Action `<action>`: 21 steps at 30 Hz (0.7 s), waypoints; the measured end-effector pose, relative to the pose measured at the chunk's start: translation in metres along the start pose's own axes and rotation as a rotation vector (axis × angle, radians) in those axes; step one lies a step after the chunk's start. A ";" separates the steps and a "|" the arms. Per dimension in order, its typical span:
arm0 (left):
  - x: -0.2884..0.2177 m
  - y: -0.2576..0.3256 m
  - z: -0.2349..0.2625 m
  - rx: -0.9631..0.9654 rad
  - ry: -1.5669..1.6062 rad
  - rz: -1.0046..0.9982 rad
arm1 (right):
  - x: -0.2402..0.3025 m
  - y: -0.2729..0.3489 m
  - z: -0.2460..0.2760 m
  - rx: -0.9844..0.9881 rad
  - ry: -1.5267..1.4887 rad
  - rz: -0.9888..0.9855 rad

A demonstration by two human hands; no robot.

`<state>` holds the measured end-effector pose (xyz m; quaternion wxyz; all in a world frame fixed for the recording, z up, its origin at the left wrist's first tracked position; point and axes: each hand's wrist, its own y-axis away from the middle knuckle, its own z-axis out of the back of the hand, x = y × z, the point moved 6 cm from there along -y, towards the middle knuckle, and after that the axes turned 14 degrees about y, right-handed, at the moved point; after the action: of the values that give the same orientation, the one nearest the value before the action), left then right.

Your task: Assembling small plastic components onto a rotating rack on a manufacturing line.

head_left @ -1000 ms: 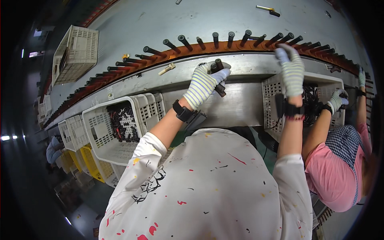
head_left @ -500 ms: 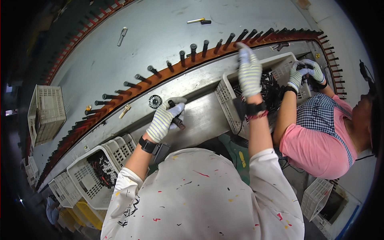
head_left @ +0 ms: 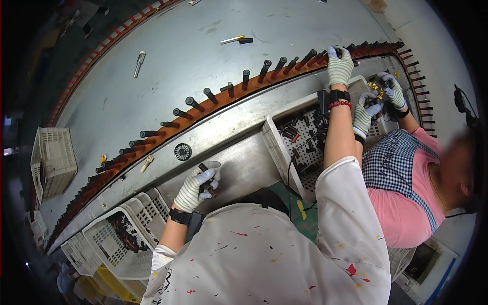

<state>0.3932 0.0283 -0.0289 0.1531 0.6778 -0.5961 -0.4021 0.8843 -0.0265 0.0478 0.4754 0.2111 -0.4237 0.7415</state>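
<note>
My left hand (head_left: 189,192), in a striped glove, is closed around a few short dark tubes (head_left: 207,184) above the metal tray ledge. Out at the far right, my right hand (head_left: 340,68), gloved the same way, pinches a black tube (head_left: 339,52) at the row of upright black tubes (head_left: 246,80). Those tubes stand on pegs along a curved brown conveyor strip (head_left: 223,99). Below my right forearm, a white crate (head_left: 272,133) holds loose black tubes, partly hidden by the arm.
A co-worker (head_left: 401,178) in a checked apron works close on the right, gloved hands holding dark and gold pieces. White crates (head_left: 109,244) stand at lower left, another crate (head_left: 53,157) farther left. A black round slotted part (head_left: 183,151) lies on the ledge.
My right hand has moved right and away from me, from above the crate to the tube row. My left hand has come lower and nearer, still holding dark tubes.
</note>
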 end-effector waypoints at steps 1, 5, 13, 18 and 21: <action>0.002 -0.001 0.001 0.000 -0.017 -0.011 | 0.002 0.004 -0.006 0.081 0.121 -0.028; -0.008 0.002 -0.010 -0.060 -0.087 -0.052 | 0.008 0.012 -0.032 0.212 0.438 0.104; -0.041 -0.017 -0.018 -0.017 -0.225 -0.243 | 0.027 0.026 -0.056 0.507 0.479 0.231; -0.050 -0.004 -0.036 -0.009 -0.314 -0.290 | 0.096 0.103 -0.001 0.321 0.210 0.391; -0.046 -0.010 -0.030 -0.006 -0.382 -0.274 | 0.164 0.221 0.004 0.728 0.071 0.750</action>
<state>0.4236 0.0655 -0.0005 -0.0166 0.6635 -0.5154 -0.5421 0.6134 0.0151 0.0729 0.0873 0.1712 -0.1688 0.9667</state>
